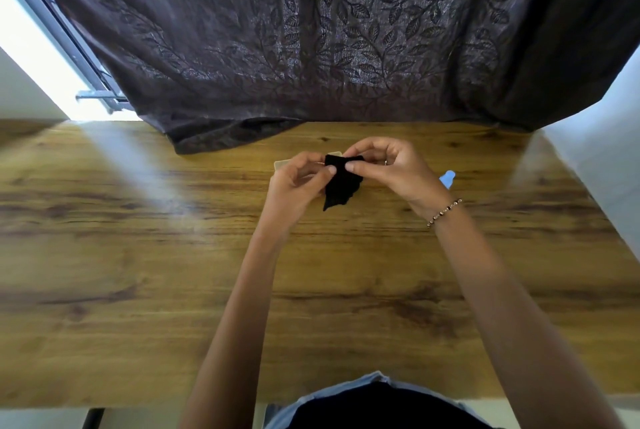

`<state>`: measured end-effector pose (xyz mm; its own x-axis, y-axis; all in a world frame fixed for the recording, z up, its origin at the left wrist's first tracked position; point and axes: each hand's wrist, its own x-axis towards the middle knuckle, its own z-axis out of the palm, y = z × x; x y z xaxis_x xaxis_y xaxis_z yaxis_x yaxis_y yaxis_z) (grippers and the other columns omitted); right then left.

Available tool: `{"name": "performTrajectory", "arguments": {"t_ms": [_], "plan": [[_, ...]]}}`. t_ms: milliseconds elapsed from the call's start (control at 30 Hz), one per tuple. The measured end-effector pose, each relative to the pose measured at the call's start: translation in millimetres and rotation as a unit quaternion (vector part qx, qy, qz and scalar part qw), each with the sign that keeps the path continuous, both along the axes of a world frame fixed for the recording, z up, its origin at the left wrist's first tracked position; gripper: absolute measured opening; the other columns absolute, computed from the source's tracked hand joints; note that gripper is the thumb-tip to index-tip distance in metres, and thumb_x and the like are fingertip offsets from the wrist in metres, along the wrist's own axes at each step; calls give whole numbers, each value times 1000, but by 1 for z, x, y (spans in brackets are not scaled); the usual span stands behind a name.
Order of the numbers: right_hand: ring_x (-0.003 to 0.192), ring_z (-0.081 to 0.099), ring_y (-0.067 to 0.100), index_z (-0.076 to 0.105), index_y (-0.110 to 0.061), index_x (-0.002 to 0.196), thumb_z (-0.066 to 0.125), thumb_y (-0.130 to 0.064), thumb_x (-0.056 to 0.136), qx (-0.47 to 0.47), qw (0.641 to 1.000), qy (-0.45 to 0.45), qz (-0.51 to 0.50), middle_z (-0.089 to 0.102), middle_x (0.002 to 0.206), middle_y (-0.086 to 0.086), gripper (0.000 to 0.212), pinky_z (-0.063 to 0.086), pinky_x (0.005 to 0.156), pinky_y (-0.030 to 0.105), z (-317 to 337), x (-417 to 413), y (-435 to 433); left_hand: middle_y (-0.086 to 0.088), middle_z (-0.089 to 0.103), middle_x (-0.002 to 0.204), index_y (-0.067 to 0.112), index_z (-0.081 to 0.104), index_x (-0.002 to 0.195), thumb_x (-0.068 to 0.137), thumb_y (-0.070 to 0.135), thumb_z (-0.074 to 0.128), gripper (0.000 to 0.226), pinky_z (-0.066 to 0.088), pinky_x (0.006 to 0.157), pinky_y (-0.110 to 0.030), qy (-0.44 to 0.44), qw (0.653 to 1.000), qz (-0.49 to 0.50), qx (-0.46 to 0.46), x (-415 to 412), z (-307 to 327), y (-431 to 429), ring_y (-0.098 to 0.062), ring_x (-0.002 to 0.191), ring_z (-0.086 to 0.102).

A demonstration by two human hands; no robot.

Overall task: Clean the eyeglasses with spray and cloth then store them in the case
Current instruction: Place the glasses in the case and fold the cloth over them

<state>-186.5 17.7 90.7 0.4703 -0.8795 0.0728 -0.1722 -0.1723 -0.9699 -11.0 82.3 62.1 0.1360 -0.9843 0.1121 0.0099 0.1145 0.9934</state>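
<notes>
A black cloth [341, 182] hangs between both hands above the middle of the wooden table [138, 255]. My left hand [298, 182] pinches its left side and my right hand [388, 165] pinches its top right. Whether the eyeglasses are inside the cloth cannot be told; they are hidden. A pale, cream-coloured flat object, possibly the case [282, 163], peeks out behind my left hand and the cloth. A light blue item, perhaps the spray bottle [448, 179], lies on the table just right of my right hand.
A dark leaf-patterned curtain [329, 47] hangs behind and drapes onto the table's far edge. A bright window frame [69, 47] is at the back left, a white wall at the right. A beaded bracelet [445, 212] circles my right wrist.
</notes>
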Motion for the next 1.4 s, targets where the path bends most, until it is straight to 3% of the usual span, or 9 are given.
{"name": "performTrajectory", "arguments": {"t_ms": [200, 400, 600, 833, 933, 1067, 1200, 1300, 1400], "plan": [[87, 67, 7, 74, -14, 89, 63, 1, 86, -41, 999, -23, 8, 73, 89, -4, 19, 51, 74, 18, 1, 5, 5, -1, 70, 90, 20, 64, 91, 93, 3, 53, 20, 55, 73, -24, 46, 999, -18, -15, 1, 3, 2, -17, 90, 68], [95, 67, 13, 75, -18, 95, 65, -13, 88, -85, 996, -3, 10, 71, 97, 0, 13, 53, 82, 24, 2, 3, 6, 4, 71, 97, 26, 68, 93, 91, 33, 61, 10, 54, 83, -29, 87, 995, -30, 28, 0, 4, 2, -18, 96, 68], [90, 68, 7, 72, -24, 96, 74, -10, 80, -88, 996, -9, -21, 73, 96, -6, 22, 51, 77, 16, 1, 5, 5, 9, 71, 95, 23, 64, 110, 89, 9, 65, 25, 54, 78, -23, 72, 997, -29, 9, 2, 4, -1, -14, 96, 69], [77, 69, 8, 72, -24, 87, 69, -14, 84, -101, 995, 13, -22, 74, 80, -2, 10, 53, 70, 18, -5, 6, 8, -4, 74, 94, 19, 65, 92, 92, 8, 58, 13, 56, 73, -27, 80, 996, -28, 28, 1, 2, -2, -22, 92, 70], [83, 69, 7, 73, -23, 89, 67, -7, 85, -108, 994, 7, -3, 74, 87, -7, 18, 52, 74, 17, -5, 6, 9, 0, 71, 96, 18, 65, 89, 91, 6, 57, 14, 57, 74, -33, 68, 997, -18, 30, 1, 2, -3, -21, 95, 70], [88, 69, 7, 74, -24, 88, 65, -4, 84, -101, 995, 2, 2, 74, 91, -12, 22, 53, 77, 18, -6, 7, 10, 3, 72, 93, 21, 66, 85, 93, 12, 48, 21, 54, 70, -25, 91, 994, -28, 60, 1, 3, -3, -19, 91, 70], [89, 69, 5, 75, -22, 90, 68, -9, 83, -103, 995, 7, -3, 74, 90, -12, 16, 53, 76, 17, -5, 6, 10, 0, 73, 99, 23, 64, 93, 94, 29, 56, 10, 54, 79, -30, 87, 994, -29, 66, 3, 2, -2, -19, 97, 69], [90, 69, 9, 73, -21, 93, 72, -11, 82, -111, 994, 4, -18, 74, 93, -5, 15, 56, 78, 24, -6, 7, 8, 2, 74, 90, 21, 59, 106, 94, 18, 59, 12, 57, 78, -27, 84, 995, -40, 40, 2, 1, -2, -17, 95, 69], [89, 68, 8, 70, -24, 97, 74, -12, 80, -104, 994, 4, -37, 72, 95, -3, 21, 55, 77, 21, -7, 9, 7, 6, 73, 86, 19, 58, 114, 94, 15, 59, 20, 56, 75, -23, 79, 996, -31, 42, 2, 1, -3, -13, 94, 69]]}}
